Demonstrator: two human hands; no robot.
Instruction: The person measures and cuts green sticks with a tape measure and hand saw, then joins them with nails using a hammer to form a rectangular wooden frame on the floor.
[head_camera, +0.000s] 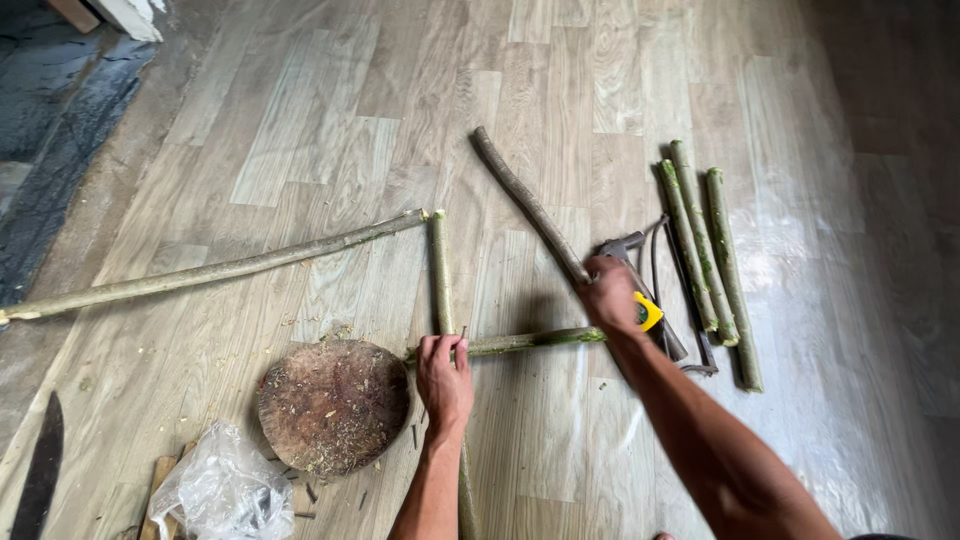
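Head cam: my left hand (443, 372) is pressed down on the floor (300, 130), fingers curled over the spot where an upright green stick (440, 272) meets a short crosswise stick (530, 341), with a nail (463, 333) poking up just beside the fingers. My right hand (610, 296) is fisted around the lower end of a dark curved branch (525, 203), near the floor's middle. A yellow tape measure (648, 312) and a saw (668, 290) lie just right of that hand. Three green sticks (710, 260) bundled further right. Round wooden block (333, 405) left of my left hand, long pole (200, 272) running toward the left edge.
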